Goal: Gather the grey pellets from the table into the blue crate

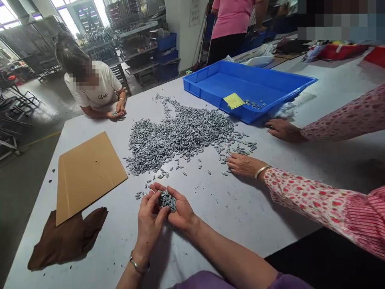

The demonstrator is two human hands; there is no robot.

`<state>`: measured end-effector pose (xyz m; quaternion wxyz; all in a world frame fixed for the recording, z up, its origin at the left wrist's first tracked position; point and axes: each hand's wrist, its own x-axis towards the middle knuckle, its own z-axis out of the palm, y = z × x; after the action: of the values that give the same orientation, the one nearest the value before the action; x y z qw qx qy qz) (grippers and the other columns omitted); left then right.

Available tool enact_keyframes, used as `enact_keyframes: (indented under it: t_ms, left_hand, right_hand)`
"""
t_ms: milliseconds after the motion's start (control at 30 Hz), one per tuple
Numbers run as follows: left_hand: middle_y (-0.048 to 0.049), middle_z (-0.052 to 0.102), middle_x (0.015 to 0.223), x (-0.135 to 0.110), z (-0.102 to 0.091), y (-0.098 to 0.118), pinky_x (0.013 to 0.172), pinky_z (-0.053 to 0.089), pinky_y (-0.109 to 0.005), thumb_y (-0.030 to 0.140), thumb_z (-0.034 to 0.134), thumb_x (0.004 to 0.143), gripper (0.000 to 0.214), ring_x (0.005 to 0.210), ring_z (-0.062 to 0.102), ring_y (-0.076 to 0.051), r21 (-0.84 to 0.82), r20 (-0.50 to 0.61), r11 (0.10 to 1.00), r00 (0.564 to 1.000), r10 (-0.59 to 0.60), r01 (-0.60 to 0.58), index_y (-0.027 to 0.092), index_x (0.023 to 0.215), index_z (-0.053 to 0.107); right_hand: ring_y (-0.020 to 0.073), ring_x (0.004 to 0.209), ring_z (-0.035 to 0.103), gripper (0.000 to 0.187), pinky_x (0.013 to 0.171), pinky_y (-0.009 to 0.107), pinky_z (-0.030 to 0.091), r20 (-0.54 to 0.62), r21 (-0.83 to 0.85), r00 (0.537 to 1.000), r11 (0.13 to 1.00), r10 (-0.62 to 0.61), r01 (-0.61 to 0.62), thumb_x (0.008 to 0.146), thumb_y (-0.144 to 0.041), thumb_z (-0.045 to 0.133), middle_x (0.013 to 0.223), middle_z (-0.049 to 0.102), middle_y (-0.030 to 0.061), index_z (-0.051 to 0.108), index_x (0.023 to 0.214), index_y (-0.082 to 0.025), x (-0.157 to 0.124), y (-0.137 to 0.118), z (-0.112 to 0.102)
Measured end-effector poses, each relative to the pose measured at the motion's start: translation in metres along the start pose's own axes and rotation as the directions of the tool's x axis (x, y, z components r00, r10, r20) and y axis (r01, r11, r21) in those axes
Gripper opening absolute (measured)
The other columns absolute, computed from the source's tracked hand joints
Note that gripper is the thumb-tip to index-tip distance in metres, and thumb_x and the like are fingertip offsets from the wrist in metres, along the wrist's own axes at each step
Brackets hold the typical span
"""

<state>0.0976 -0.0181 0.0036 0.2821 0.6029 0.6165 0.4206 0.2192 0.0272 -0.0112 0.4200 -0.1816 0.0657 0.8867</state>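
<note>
A handful of small grey spindle-shaped pieces (167,200) rests in my cupped right hand (184,212), above the near part of the table. My left hand (148,212) curls against the handful from the other side, its thumb and fingertips on the pieces. Just past my fingers, several loose pieces lie near the edge of a large spread pile (180,132) of the same kind. What lies under my left fingers is partly hidden.
A brown cardboard sheet (90,176) overlaps a dark brown cloth (69,245) at left. Behind the pile stands a blue tray (204,94) with a yellow note (234,100). A co-worker's hand (248,165) touches pieces at right; another person (99,88) sits across the table.
</note>
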Motion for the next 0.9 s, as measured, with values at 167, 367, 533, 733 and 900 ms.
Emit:
enact_keyframes:
  t_ms: [167,367,533,733,900]
  left_hand:
    - [-0.0055,0.067,0.098,0.007,0.003,0.002,0.078,0.057,-0.035,0.027,0.064,0.088,0.012,0.087,0.067,-0.020,-0.007,-0.099,1.000,0.995,-0.002,0.002,0.025,0.092,0.075]
    - [-0.0055,0.071,0.094,0.014,0.003,0.000,0.084,0.054,-0.037,0.034,0.061,0.093,0.016,0.090,0.066,-0.021,-0.009,-0.183,0.999,0.983,-0.033,0.031,0.023,0.089,0.073]
    - [-0.0066,0.071,0.103,0.008,-0.002,0.001,0.096,0.052,-0.038,0.040,0.062,0.094,0.021,0.102,0.065,-0.022,-0.083,-0.328,0.996,0.945,-0.012,-0.016,0.022,0.099,0.073]
    - [-0.0096,0.066,0.134,0.002,0.012,0.004,0.111,0.047,-0.036,0.038,0.056,0.096,0.029,0.129,0.058,-0.022,-0.783,-0.121,0.555,0.807,-0.578,0.280,0.022,0.115,0.071]
    - [-0.0105,0.067,0.136,0.003,0.033,0.001,0.111,0.048,-0.035,0.037,0.046,0.099,0.035,0.134,0.056,-0.021,-0.958,0.081,0.161,0.761,-0.644,0.238,0.019,0.113,0.074]
  right_hand:
    - [0.0173,0.110,0.068,0.032,0.107,0.031,0.047,0.018,0.016,1.000,1.000,0.020,-0.020,0.093,-0.027,0.059,0.125,0.071,0.0096,0.071,0.118,-0.012,0.001,0.007,-0.003]
    - [0.0184,0.106,0.071,0.031,0.104,0.034,0.052,-0.055,0.180,0.996,0.982,0.070,-0.059,0.097,-0.024,0.050,0.110,0.076,0.0117,0.070,0.116,-0.009,0.009,0.014,-0.011]
    - [0.0198,0.113,0.069,0.032,0.101,0.040,0.054,-0.073,0.223,0.995,0.973,0.073,-0.055,0.099,-0.025,0.047,0.115,0.076,0.0088,0.065,0.123,-0.015,0.009,0.005,-0.010]
    - [0.0207,0.125,0.064,0.033,0.106,0.039,0.052,-0.093,0.190,0.995,0.982,0.039,-0.021,0.098,-0.028,0.053,0.121,0.074,0.0073,0.064,0.127,-0.016,0.003,0.001,-0.004]
    - [0.0208,0.132,0.058,0.040,0.120,0.040,0.037,0.034,-0.058,0.977,0.976,-0.209,0.210,0.094,-0.041,0.059,0.133,0.068,0.0094,0.069,0.123,-0.016,-0.005,0.017,-0.001]
